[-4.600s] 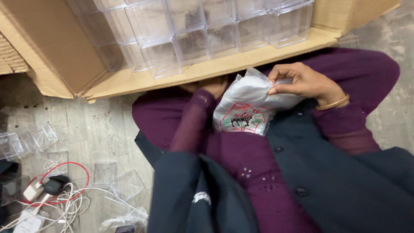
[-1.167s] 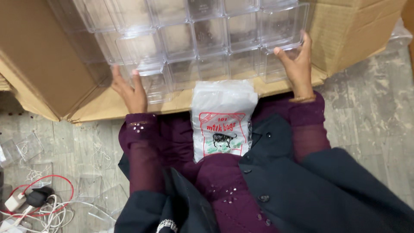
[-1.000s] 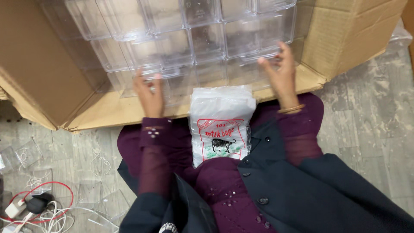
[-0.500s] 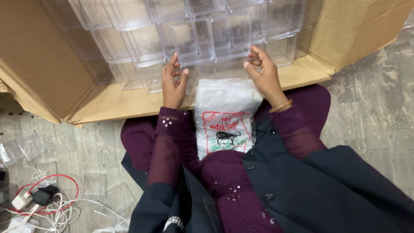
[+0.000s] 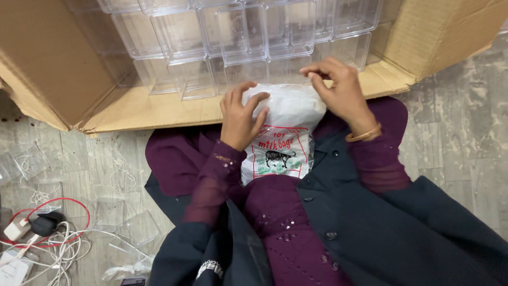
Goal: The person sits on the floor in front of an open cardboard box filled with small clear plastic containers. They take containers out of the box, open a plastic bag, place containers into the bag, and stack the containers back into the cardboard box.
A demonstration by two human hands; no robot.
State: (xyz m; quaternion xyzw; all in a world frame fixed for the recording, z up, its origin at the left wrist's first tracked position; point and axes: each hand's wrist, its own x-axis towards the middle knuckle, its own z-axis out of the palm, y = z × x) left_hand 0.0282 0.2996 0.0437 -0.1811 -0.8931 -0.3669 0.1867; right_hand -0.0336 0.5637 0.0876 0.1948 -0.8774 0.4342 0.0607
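Head view, looking down at my lap. My left hand [image 5: 241,119] lies on the upper left of the bag [image 5: 280,140], a white plastic packet with red and green print that rests on my lap against the purple dress [image 5: 296,222], its top edge just at the lip of the carton flap [image 5: 159,108]. The left fingers are spread and curved over the bag's crumpled top, thumb on one side, pressing rather than pinching. My right hand [image 5: 341,90] is at the bag's upper right corner; its fingers [image 5: 317,71] are drawn together and bent, tips meeting the thumb, apparently pinching the thin film at the mouth, though the film itself is too pale to make out between them. A gold bangle [image 5: 364,133] sits on that wrist. Behind the bag, clear plastic boxes [image 5: 238,37] stand in rows inside the open carton [image 5: 58,58]. To the left, on the floor [image 5: 455,106], lie loose clear lids [image 5: 32,161] and a tangle of cables [image 5: 53,238]. As I judge it, the step in hand is opening the bag's mouth: I should keep the left palm steady so the packet does not slide off my lap, and take only one layer of film in the right pinch, pulling gently up and away so the plastic parts without tearing.
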